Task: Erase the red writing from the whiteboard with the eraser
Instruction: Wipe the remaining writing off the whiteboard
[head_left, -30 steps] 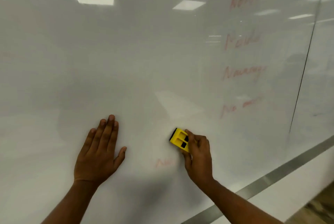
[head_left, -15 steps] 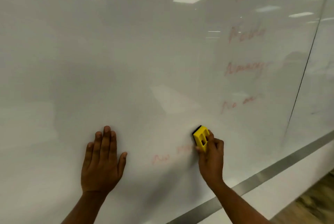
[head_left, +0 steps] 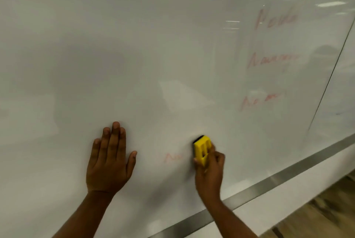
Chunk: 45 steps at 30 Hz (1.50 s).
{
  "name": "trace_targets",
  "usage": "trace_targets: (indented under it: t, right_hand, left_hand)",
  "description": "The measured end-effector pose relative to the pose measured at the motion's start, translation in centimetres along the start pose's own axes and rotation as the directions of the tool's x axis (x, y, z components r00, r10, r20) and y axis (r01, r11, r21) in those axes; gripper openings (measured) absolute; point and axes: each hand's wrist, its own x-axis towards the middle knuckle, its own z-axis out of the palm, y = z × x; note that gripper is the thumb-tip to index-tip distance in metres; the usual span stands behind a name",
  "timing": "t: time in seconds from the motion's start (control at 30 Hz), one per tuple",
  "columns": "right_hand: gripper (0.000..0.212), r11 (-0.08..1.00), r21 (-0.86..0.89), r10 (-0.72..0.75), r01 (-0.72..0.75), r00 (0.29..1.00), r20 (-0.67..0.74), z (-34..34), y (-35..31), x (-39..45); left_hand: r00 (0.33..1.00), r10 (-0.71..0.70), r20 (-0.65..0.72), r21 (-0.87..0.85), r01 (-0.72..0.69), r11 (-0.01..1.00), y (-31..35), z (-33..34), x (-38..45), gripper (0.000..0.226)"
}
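A large glossy whiteboard fills the view. My right hand grips a yellow eraser with a black pad pressed against the board, low and right of centre. Just left of the eraser lies a short faint red word. My left hand rests flat on the board, fingers straight and pointing up, left of that word. Higher at the right stand several lines of faint red writing, partly smudged.
A metal strip runs along the board's bottom edge, rising to the right. Below it are a white wall band and wood-look floor. A thin dark seam divides the board at the right. Ceiling lights reflect in the surface.
The eraser went right, then came back left over the low red word, and now only the word's left part shows. My left hand has stayed flat on the board. The view has tilted down.
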Motion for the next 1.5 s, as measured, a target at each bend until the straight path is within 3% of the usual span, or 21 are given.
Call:
trace_targets:
  t: [0.1,0.17,0.27,0.37,0.47,0.57,0.63,0.7,0.77,0.83,0.87,0.97,1.03,1.13,1.23,1.3,1.37,1.5]
  right_hand:
    - [0.056,0.988,-0.057,0.135,-0.14,0.987,-0.09,-0.9,0.7,1.7]
    - [0.052,0.996,-0.069,0.057,-0.064,0.994,-0.098,0.8,-0.7,-0.3]
    - [0.057,0.994,0.003,-0.109,0.109,0.993,0.045,4.5,-4.1,-6.2]
    - [0.063,0.989,0.04,-0.147,0.143,0.973,0.179,4.8,-5.1,-7.7]
    - [0.055,0.999,0.033,-0.027,0.026,0.999,0.046,2.9,-3.8,-4.2]
    - [0.064,0.993,-0.014,0.112,-0.114,0.989,-0.097,2.7,-3.3,-1.8]
    - [0.069,0.997,-0.076,-0.012,0.004,0.994,-0.109,3.7,-3.7,-2.8]
    - [0.07,0.969,-0.143,-0.205,0.201,0.978,-0.019,4.2,-3.4,-4.8]
    - [0.068,0.876,-0.188,-0.419,0.445,0.893,0.163,3.7,-3.1,-6.6]
    - [0.07,0.74,-0.194,-0.579,0.644,0.757,0.303,2.7,-3.0,-5.8]
    - [0.073,0.717,-0.192,-0.607,0.67,0.735,0.3,2.2,-3.5,-4.6]
    - [0.075,0.737,-0.225,-0.621,0.638,0.77,0.149,2.2,-6.3,0.5]
    - [0.07,0.682,-0.262,-0.68,0.683,0.724,0.119,2.6,-6.9,2.1]
    - [0.056,0.543,-0.259,-0.767,0.799,0.597,0.235,3.0,-3.4,0.0]
    - [0.057,0.45,-0.211,-0.753,0.868,0.496,0.433,2.0,1.6,-3.7]
    - [0.064,0.464,-0.204,-0.707,0.862,0.499,0.501,1.5,2.2,-4.3]
    - [0.067,0.502,-0.205,-0.704,0.841,0.534,0.469,1.1,0.4,-2.9]
    - [0.066,0.703,-0.261,-0.641,0.661,0.749,0.168,0.7,-5.0,2.2]
  left_hand:
    - [1.0,-0.017,-0.008,0.015,0.017,1.0,0.3,0.1,0.1,0.075]
    - [1.0,-0.021,-0.009,0.028,0.022,0.999,0.4,0.2,0.1,0.075]
    - [1.0,-0.012,-0.011,0.035,0.012,0.999,0.3,0.2,0.1,0.074]
    - [1.0,0.0,0.012,0.026,0.0,1.0,0.0,0.1,0.0,0.075]
    - [1.0,-0.001,0.018,0.019,0.0,1.0,0.0,0.2,-0.2,0.075]
    - [1.0,-0.009,0.009,0.024,0.009,1.0,0.3,0.4,-0.1,0.075]
    - [1.0,-0.009,0.013,0.026,0.009,1.0,0.4,0.4,-0.1,0.075]
    - [1.0,0.007,0.008,0.021,-0.007,1.0,0.3,0.3,-0.1,0.073]
    - [1.0,0.014,0.002,0.027,-0.014,1.0,0.2,0.3,-0.2,0.073]
    - [1.0,0.006,0.001,0.029,-0.006,1.0,0.1,0.4,-0.4,0.072]
    - [1.0,0.002,0.001,0.019,-0.002,1.0,0.1,0.5,-0.5,0.071]
    - [1.0,-0.018,0.015,0.01,0.018,1.0,0.1,0.4,-0.3,0.069]
    - [1.0,-0.016,0.015,0.004,0.016,1.0,0.2,0.4,-0.3,0.069]
    - [1.0,-0.015,0.013,-0.001,0.015,1.0,0.2,0.3,-0.2,0.069]
    - [1.0,-0.017,-0.001,0.013,0.017,1.0,0.3,0.1,-0.2,0.069]
    - [1.0,-0.013,-0.008,0.013,0.013,1.0,0.4,0.0,-0.2,0.07]
    - [1.0,-0.005,-0.015,0.013,0.005,1.0,0.3,-0.1,0.0,0.071]
    - [1.0,-0.011,-0.01,0.018,0.012,1.0,0.3,-0.1,0.1,0.07]
